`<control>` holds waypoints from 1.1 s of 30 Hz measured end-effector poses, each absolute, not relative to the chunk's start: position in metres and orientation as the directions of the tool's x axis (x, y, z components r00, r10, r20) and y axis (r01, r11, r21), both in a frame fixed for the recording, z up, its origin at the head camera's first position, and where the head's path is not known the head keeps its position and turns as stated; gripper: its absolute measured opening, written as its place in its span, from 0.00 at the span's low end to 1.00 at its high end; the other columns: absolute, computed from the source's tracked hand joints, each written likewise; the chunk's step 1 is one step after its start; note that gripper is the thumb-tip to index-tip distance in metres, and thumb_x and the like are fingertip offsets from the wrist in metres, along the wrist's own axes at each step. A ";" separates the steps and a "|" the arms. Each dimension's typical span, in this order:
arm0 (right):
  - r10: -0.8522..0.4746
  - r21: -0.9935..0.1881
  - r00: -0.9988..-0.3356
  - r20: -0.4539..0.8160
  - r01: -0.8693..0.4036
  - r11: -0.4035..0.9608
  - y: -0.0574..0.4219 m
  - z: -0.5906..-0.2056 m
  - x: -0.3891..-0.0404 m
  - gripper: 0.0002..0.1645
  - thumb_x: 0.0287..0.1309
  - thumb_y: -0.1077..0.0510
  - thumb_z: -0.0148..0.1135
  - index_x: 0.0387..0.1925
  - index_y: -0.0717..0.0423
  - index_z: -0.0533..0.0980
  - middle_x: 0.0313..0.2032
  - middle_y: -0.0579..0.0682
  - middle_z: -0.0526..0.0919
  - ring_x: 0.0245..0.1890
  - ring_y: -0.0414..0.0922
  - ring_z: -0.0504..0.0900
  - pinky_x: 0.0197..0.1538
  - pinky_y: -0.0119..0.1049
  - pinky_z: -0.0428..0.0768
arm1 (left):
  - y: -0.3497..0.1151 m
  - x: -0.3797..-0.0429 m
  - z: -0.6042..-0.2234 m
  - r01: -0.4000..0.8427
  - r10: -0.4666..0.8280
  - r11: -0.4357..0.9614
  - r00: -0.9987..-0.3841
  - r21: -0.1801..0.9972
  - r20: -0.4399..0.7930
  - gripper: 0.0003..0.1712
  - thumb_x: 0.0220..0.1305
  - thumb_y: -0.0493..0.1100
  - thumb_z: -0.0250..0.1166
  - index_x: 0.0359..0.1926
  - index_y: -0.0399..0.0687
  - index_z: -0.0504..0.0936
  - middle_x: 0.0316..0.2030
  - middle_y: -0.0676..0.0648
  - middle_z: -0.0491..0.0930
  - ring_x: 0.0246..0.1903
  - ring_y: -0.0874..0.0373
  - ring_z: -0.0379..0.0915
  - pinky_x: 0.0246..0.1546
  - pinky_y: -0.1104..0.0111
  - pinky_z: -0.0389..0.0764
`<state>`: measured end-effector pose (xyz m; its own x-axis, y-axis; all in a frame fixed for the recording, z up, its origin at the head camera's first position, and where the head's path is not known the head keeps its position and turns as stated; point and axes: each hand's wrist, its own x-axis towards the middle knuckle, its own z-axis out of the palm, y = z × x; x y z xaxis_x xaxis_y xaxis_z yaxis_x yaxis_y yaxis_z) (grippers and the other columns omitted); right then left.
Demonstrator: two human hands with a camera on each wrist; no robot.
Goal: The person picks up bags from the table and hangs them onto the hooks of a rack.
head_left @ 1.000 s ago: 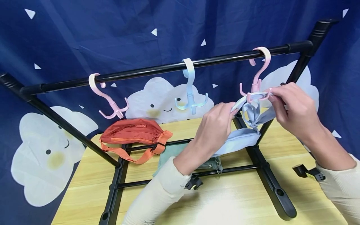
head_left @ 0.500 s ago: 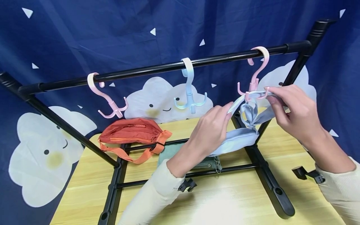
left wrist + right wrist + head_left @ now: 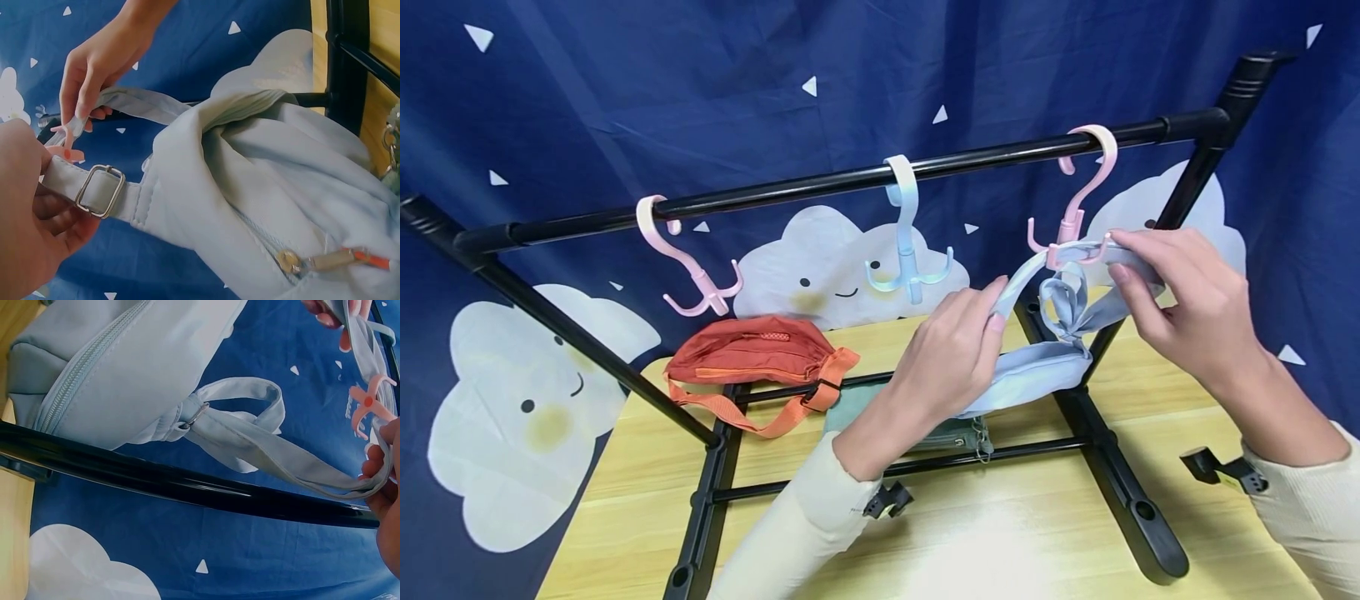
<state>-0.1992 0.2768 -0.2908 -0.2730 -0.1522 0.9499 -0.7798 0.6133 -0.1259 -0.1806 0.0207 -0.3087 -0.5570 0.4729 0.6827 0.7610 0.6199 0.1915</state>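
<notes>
A pale blue bag (image 3: 1037,377) with a zipper and a knotted, bow-like strap end hangs below the right pink hook (image 3: 1088,187). Its strap (image 3: 1027,277) runs across the lower prongs of that hook. My left hand (image 3: 943,354) grips the strap to the left of the prongs, beside a metal buckle (image 3: 101,191) seen in the left wrist view. Close to the right prong, my right hand (image 3: 1187,292) pinches the strap between thumb and fingers. In the right wrist view, the strap loops round by the right fingers (image 3: 375,469). My left forearm hides part of the bag.
A black rack bar (image 3: 790,190) carries the hooks, including a blue one (image 3: 908,233) in the middle and another pink one (image 3: 681,254) at left. A red waist bag (image 3: 752,354) and a green pouch (image 3: 857,408) lie on the wooden table (image 3: 617,492) below.
My left hand has slid left and slightly down along the strap, leaving more of it exposed. The lower prongs of the right hook have swung a little left; my right hand stays near them.
</notes>
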 end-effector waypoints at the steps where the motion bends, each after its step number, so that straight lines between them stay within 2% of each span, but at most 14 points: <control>1: -0.144 -0.127 -0.267 0.953 -0.781 0.611 0.276 -0.291 -0.199 0.34 0.76 0.40 0.55 0.50 0.70 0.83 0.39 0.72 0.85 0.32 0.60 0.72 0.52 0.15 0.62 | 0.019 -0.180 -0.309 0.759 0.473 0.625 -0.553 0.182 0.686 0.24 0.80 0.41 0.49 0.69 0.34 0.74 0.43 0.45 0.84 0.45 0.54 0.80 0.46 0.67 0.83; 11: -0.094 -0.122 -0.222 0.970 -0.787 0.605 0.269 -0.291 -0.196 0.31 0.74 0.43 0.58 0.48 0.70 0.83 0.40 0.73 0.83 0.35 0.67 0.74 0.56 0.14 0.64 | 0.007 -0.176 -0.313 0.758 0.475 0.647 -0.489 0.086 0.732 0.24 0.78 0.42 0.52 0.68 0.35 0.75 0.51 0.44 0.84 0.52 0.52 0.81 0.56 0.67 0.84; 19: -0.043 -0.116 -0.179 0.983 -0.786 0.608 0.265 -0.290 -0.193 0.27 0.72 0.48 0.60 0.45 0.72 0.84 0.40 0.73 0.83 0.37 0.69 0.73 0.59 0.18 0.65 | -0.007 -0.172 -0.317 0.762 0.493 0.645 -0.476 0.061 0.728 0.23 0.77 0.42 0.54 0.67 0.36 0.76 0.56 0.42 0.83 0.55 0.51 0.81 0.61 0.64 0.82; 27: -0.043 -0.099 -0.157 0.987 -0.790 0.605 0.267 -0.295 -0.192 0.24 0.70 0.49 0.61 0.44 0.70 0.85 0.40 0.71 0.85 0.38 0.69 0.75 0.60 0.23 0.66 | -0.021 -0.170 -0.322 0.754 0.503 0.656 -0.480 0.045 0.719 0.22 0.78 0.43 0.53 0.65 0.37 0.77 0.56 0.43 0.83 0.52 0.52 0.82 0.58 0.64 0.82; 33: -0.023 -0.098 -0.138 0.990 -0.801 0.591 0.265 -0.298 -0.187 0.23 0.69 0.50 0.63 0.42 0.69 0.85 0.40 0.70 0.85 0.38 0.69 0.75 0.59 0.25 0.68 | -0.032 -0.168 -0.327 0.733 0.495 0.677 -0.515 0.061 0.700 0.22 0.78 0.43 0.53 0.65 0.38 0.77 0.54 0.43 0.84 0.50 0.51 0.81 0.55 0.64 0.83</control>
<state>-0.1874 0.2655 -0.2981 -0.1380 -0.0234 0.9902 -0.8009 0.5908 -0.0976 -0.1676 -0.0322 -0.3273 -0.5151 0.4948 0.6999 0.7332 0.6773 0.0609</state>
